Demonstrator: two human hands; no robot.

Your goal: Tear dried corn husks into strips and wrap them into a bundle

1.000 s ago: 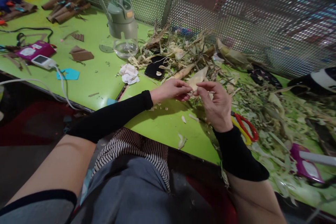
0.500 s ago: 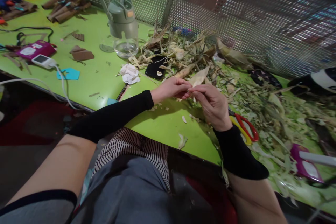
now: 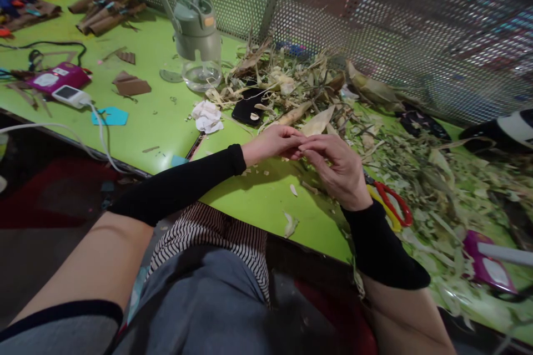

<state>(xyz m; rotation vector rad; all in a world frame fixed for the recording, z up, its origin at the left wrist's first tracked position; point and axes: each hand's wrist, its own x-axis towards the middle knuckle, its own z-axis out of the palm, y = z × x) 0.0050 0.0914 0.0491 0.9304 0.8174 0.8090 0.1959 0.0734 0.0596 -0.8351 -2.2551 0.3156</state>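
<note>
My left hand [image 3: 278, 141] and my right hand [image 3: 335, 165] meet fingertip to fingertip above the green table [image 3: 245, 199]. Both have their fingers pinched together, and whatever lies between them is hidden. Just behind the fingers a pale, dry husk leaf [image 3: 320, 122] sticks up; I cannot tell whether they touch it. Red-and-yellow-handled scissors [image 3: 393, 205] lie by my right wrist, their blades partly covered. Small pale scraps [image 3: 290, 224] are scattered on the table below my hands.
Beyond my hands spreads a heap of dried husks [image 3: 287, 80] with a black phone-like object [image 3: 249, 106] in it. A drinking bottle [image 3: 197, 39], crumpled tissue [image 3: 207, 116], brown rolls [image 3: 108, 5] and a purple device [image 3: 60, 77] stand or lie leftward. A perforated metal panel [image 3: 258, 0] closes the back.
My hands stay together, but the fingers have shifted: the right fingers now lie more over the left fingertips. A small white bit seen below the right fingers is now out of sight.
</note>
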